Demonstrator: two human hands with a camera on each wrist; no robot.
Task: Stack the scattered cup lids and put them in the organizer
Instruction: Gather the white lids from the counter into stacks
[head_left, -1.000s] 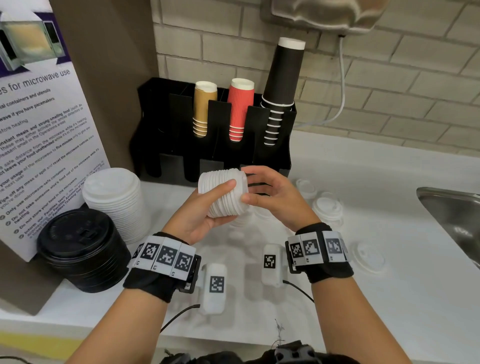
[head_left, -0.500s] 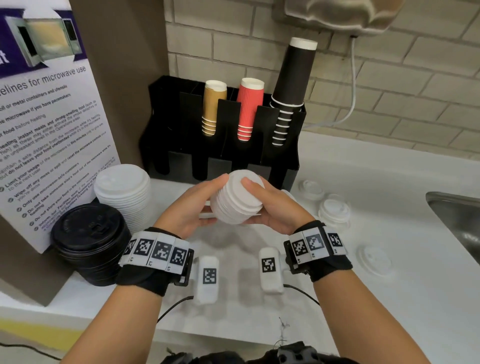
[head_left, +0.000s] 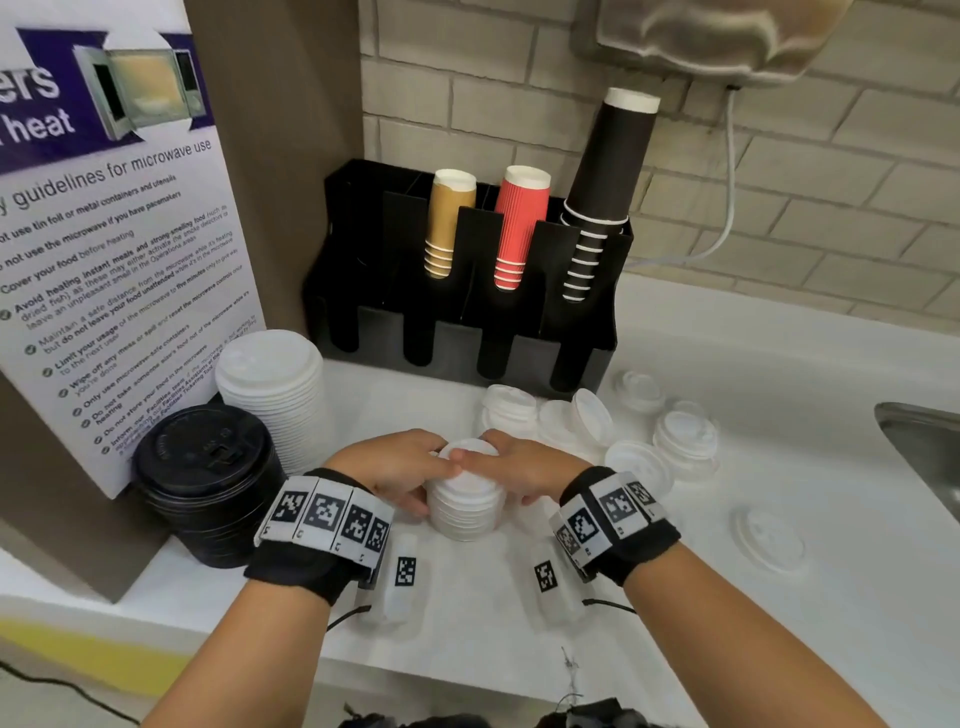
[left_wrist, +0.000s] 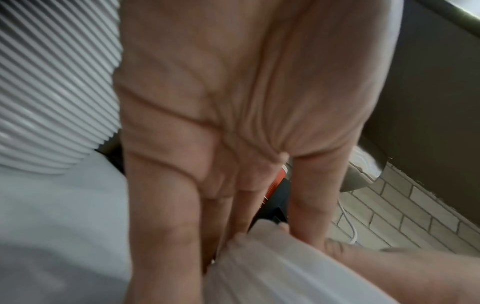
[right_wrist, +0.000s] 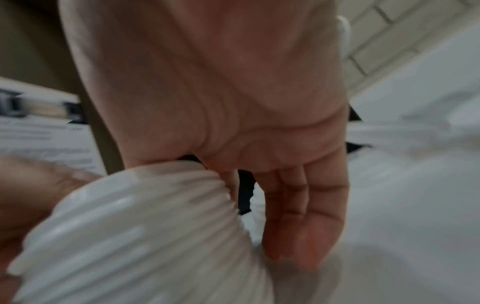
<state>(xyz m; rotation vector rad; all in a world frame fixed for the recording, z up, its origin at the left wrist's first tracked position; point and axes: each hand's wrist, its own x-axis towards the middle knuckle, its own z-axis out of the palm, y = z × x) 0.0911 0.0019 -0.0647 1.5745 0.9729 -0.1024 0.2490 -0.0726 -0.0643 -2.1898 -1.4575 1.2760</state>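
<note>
A stack of small white cup lids (head_left: 466, 506) stands upright on the white counter (head_left: 727, 623), in front of the black organizer (head_left: 519, 348). My left hand (head_left: 400, 470) grips its left side and my right hand (head_left: 519, 467) its right side, with both thumbs over the top lid. The left wrist view shows my left hand (left_wrist: 233, 144) with its fingers down against the ribbed stack (left_wrist: 285, 271). In the right wrist view my right hand (right_wrist: 233, 102) lies against the stack (right_wrist: 145, 236). Loose white lids (head_left: 685, 439) lie scattered on the counter to the right.
The organizer's upper slots hold tan (head_left: 449, 228), red (head_left: 519, 228) and black cups (head_left: 608, 171). A tall stack of larger white lids (head_left: 270, 384) and a black lid stack (head_left: 208, 478) stand left. A poster (head_left: 104, 234) is behind them. A steel sink (head_left: 924, 452) lies far right.
The lid stack was held up on its side before the organizer. Both hands have turned it upright and brought it down onto the counter, nearer to me.
</note>
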